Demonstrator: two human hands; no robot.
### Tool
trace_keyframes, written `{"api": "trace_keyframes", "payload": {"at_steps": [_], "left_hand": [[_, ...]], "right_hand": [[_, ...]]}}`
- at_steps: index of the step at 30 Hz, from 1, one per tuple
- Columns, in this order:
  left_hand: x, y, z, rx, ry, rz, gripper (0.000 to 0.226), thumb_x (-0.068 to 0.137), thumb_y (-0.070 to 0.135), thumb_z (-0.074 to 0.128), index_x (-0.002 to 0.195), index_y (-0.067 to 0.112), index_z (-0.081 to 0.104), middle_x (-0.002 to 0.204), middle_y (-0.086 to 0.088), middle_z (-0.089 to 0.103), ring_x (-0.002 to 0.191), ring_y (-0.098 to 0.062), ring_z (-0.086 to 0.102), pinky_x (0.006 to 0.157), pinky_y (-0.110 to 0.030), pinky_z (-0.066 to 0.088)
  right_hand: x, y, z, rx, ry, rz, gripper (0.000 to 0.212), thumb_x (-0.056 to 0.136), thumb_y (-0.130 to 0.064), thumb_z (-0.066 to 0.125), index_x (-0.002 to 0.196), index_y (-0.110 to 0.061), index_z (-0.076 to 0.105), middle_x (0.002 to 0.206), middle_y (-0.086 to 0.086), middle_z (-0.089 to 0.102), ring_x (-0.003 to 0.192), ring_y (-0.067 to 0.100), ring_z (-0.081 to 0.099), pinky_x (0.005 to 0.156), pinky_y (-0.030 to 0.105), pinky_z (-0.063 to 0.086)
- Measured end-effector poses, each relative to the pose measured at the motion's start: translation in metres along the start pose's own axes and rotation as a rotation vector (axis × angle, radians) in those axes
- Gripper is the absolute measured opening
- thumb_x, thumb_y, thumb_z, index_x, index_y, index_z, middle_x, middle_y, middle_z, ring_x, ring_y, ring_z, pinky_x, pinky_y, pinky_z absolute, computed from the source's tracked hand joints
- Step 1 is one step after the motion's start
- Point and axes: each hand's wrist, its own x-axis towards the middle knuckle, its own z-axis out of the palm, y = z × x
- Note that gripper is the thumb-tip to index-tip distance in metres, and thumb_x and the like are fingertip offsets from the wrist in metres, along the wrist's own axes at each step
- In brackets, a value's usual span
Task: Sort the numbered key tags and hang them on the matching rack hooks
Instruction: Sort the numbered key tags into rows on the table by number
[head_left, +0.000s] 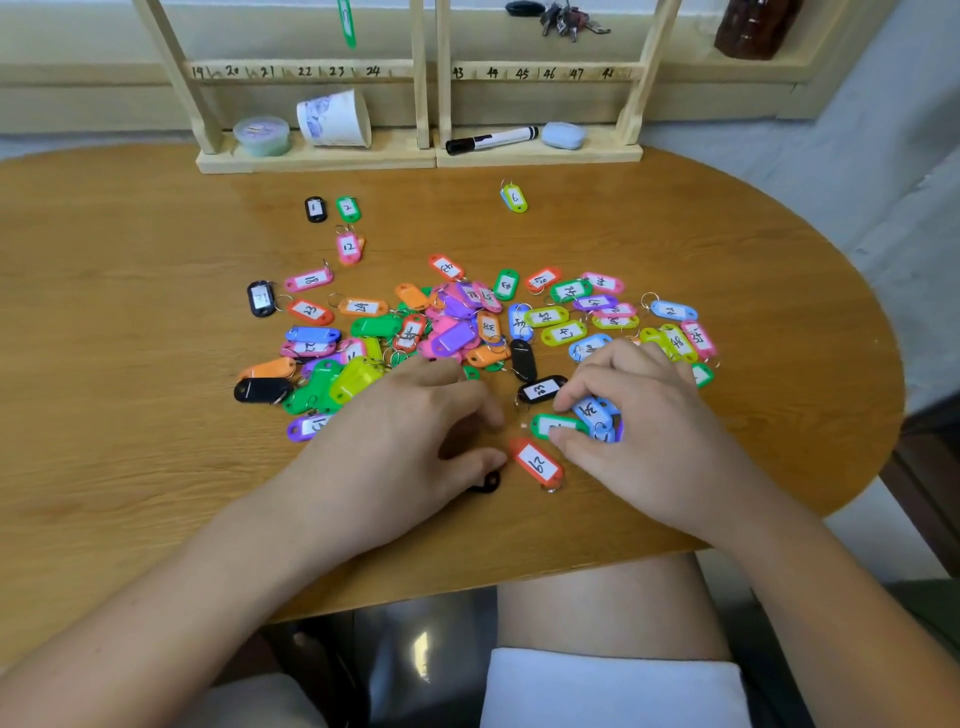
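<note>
Fingers of the right hand (639, 426) are bent and pinch a blue tag (591, 412) that reads 29 or the like, lifted at a tilt over other blue ones, while its thumb rests on a green tag (551, 425) whose number is hidden. The left hand (415, 431) lies knuckles up just beside it, fingers curled over the wood; a black tag (487, 481) peeps out under the thumb, and I cannot tell whether the hand grips it or only covers it. Between the two hands lie an orange-red tag (537, 461) marked 62 and a black tag marked 33 (542, 388). The heap of key tags (457, 322) spreads across the middle of the bench (130, 249). Beyond it, toward the far edge, single tags read 1 (315, 209), 2 (347, 208), 6 (514, 197), 12 (349, 247), 18 (310, 280), 23 (310, 312) and 24 (361, 306). The wooden rack (291, 70) stands along the far edge, its left rail pencilled 19 to 24, its right rail 43 to 47 and one more I cannot read; one green tag (346, 23) hangs above the left rail. On the rack's base sit a paper cup (332, 124) and a black marker (491, 139). Bare wood runs wide at the left end, the rounded right end and along the near edge under the forearms.
</note>
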Motion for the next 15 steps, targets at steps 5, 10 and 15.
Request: {"api": "trace_keyframes", "payload": {"at_steps": [5, 10, 15], "left_hand": [[-0.019, -0.011, -0.012, -0.031, -0.047, -0.052, 0.034, 0.087, 0.061, 0.075, 0.115, 0.042, 0.07, 0.111, 0.02, 0.055, 0.112, -0.004, 0.053, 0.091, -0.029, 0.051], [-0.019, -0.008, -0.015, -0.093, -0.099, -0.078, 0.018, 0.088, 0.046, 0.082, 0.099, 0.042, 0.069, 0.107, 0.022, 0.055, 0.112, -0.002, 0.052, 0.09, -0.025, 0.048], [-0.015, -0.011, -0.028, -0.169, -0.082, -0.13, 0.015, 0.091, 0.033, 0.082, 0.09, 0.038, 0.069, 0.09, 0.018, 0.07, 0.089, -0.006, 0.065, 0.071, -0.02, 0.05]], "right_hand": [[0.005, -0.005, -0.005, -0.026, -0.08, 0.025, 0.019, 0.085, -0.04, 0.085, 0.095, -0.04, 0.069, 0.111, -0.02, 0.055, 0.116, 0.008, 0.046, 0.101, 0.034, 0.033], [0.007, -0.009, -0.005, 0.031, -0.072, 0.008, 0.02, 0.085, -0.033, 0.087, 0.085, -0.039, 0.067, 0.107, -0.019, 0.056, 0.114, 0.009, 0.051, 0.104, 0.044, 0.039], [0.015, -0.017, -0.007, 0.286, 0.058, -0.006, 0.014, 0.089, -0.026, 0.085, 0.084, -0.033, 0.074, 0.085, -0.017, 0.066, 0.081, 0.007, 0.06, 0.071, 0.023, 0.046]]}}
